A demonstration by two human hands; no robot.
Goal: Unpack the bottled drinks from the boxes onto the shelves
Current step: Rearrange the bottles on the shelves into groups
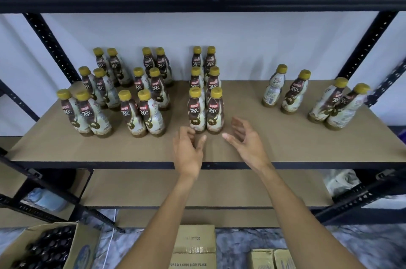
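Twenty-two yellow-capped bottles (206, 112): eighteen from ten to twelve o'clock, four at two o'clock; one open box (85, 246) at seven o'clock.

"78°C" on bottles (196, 112), "DRY PLACE" on box (193, 261)

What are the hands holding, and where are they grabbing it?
Nothing. The left hand and right hand are both empty, fingers loose, above the shelf, just in front of a pair of bottles.

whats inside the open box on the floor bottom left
Dark-capped bottles packed close together in the open box. Only their tops show; the labels and anything beneath are covered.
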